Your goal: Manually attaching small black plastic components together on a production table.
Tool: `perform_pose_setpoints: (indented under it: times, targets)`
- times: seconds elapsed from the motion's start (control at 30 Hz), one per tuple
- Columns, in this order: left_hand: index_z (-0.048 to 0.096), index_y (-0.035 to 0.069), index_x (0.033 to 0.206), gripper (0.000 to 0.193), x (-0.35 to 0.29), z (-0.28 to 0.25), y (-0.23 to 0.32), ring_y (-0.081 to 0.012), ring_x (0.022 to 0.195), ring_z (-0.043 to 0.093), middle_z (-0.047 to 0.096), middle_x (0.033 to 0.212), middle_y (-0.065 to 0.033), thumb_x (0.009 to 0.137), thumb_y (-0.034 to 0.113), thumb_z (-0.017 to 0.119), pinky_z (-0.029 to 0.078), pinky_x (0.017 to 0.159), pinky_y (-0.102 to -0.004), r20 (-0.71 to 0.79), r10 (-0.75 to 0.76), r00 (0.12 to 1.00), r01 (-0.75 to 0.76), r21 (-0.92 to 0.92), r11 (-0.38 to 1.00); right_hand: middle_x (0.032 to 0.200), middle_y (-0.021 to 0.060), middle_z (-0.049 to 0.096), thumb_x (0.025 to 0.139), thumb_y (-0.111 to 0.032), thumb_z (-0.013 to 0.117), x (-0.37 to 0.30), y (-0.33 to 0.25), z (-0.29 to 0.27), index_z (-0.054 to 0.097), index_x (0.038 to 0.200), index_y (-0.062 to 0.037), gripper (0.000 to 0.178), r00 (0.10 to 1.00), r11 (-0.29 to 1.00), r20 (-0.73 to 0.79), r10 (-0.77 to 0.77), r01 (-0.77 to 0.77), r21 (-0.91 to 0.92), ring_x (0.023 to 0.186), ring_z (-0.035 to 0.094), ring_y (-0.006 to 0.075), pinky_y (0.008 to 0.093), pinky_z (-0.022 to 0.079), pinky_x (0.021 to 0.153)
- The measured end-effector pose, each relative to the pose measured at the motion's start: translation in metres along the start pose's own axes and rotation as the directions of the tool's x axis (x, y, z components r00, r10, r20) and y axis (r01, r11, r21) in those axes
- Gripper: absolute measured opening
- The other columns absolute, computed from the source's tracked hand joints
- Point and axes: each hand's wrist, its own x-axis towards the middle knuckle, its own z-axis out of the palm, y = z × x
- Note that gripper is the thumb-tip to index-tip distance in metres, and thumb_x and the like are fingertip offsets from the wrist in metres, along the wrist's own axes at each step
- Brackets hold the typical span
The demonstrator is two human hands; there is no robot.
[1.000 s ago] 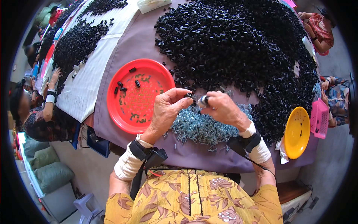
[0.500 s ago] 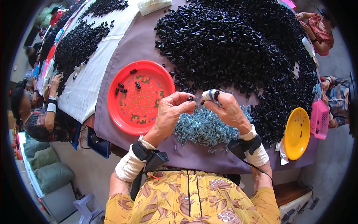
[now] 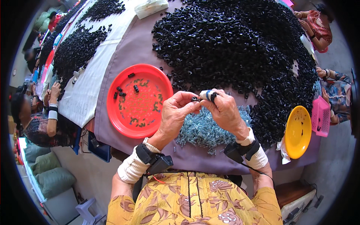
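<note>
Between thumb and forefinger, my left hand pinches a small black plastic piece with a round hole facing up. My right hand is closed in a pinch right against that piece; whatever its fingertips hold is too small to make out. A white and blue wrap covers one right finger. Under and between both hands lies a heap of small pale-blue metal springs. To the left is a red round tray with several black pieces on it.
A huge pile of black plastic pieces covers the table's far side. At right stand a yellow dish and a pink basket. Co-workers sit at both sides. A second table with a white cloth is at left.
My right fingertips have come up against the black piece, closing the small gap between my hands. The left hand has shifted slightly right, still pinching the piece.
</note>
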Motion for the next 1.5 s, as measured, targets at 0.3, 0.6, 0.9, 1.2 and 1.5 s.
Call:
perform_pose_setpoints:
  times: [0.3,0.6,0.9,1.2,1.5]
  targets:
    - [0.059,-0.001,0.102,0.02,0.0,0.001,0.004,-0.0142,0.076,0.064,0.066,0.087,-0.0096,0.084,0.006,0.063,0.054,0.071,-0.0277,0.021,0.01,1.0,-0.01,-0.004,1.0,0.085,0.0141,0.063,0.08,-0.008,0.063,0.003,-0.005,-0.007,0.063,0.091,-0.0006,0.013,0.978,0.946,0.081,0.193,-0.208,0.251,0.081,0.06,0.0325,0.0372,0.049,0.069]
    - [0.061,-0.003,0.105,0.024,-0.002,0.003,0.007,-0.0116,0.073,0.063,0.066,0.086,-0.0081,0.084,0.007,0.064,0.052,0.067,-0.0245,0.028,-0.008,1.0,0.005,0.096,0.995,0.078,0.0118,0.06,0.073,-0.005,0.068,0.008,-0.008,-0.012,0.062,0.087,0.0009,0.017,0.983,0.984,-0.098,-0.152,0.142,-0.104,0.075,0.058,0.0289,0.0377,0.046,0.071]
    - [0.062,-0.004,0.106,0.024,-0.003,0.004,0.008,-0.0101,0.073,0.061,0.065,0.086,-0.007,0.084,0.005,0.063,0.051,0.066,-0.0227,0.022,0.0,1.0,-0.004,0.185,0.983,0.076,0.0095,0.055,0.072,-0.004,0.068,0.008,-0.008,-0.012,0.061,0.085,0.0009,0.016,0.962,0.941,-0.04,-0.269,0.253,-0.225,0.072,0.054,0.0254,0.0377,0.043,0.076]
    - [0.063,-0.002,0.107,0.024,-0.005,0.003,0.005,-0.0082,0.075,0.06,0.065,0.087,-0.0047,0.083,0.0,0.062,0.05,0.068,-0.0204,0.038,0.045,0.998,-0.054,0.289,0.956,0.078,0.0109,0.056,0.071,-0.004,0.067,0.004,-0.009,-0.013,0.061,0.082,0.002,0.014,0.969,0.926,0.031,-0.246,0.244,-0.289,0.076,0.055,0.0254,0.0388,0.041,0.081]
    - [0.064,-0.002,0.104,0.023,-0.006,0.003,0.004,-0.0093,0.075,0.06,0.063,0.086,-0.0051,0.081,-0.003,0.062,0.05,0.069,-0.0209,0.029,0.076,0.997,-0.081,0.285,0.955,0.078,0.0118,0.055,0.073,-0.008,0.064,0.001,-0.01,-0.01,0.06,0.071,0.0031,0.012,0.971,0.875,0.103,-0.216,0.239,-0.422,0.081,0.053,0.0252,0.0387,0.04,0.082]
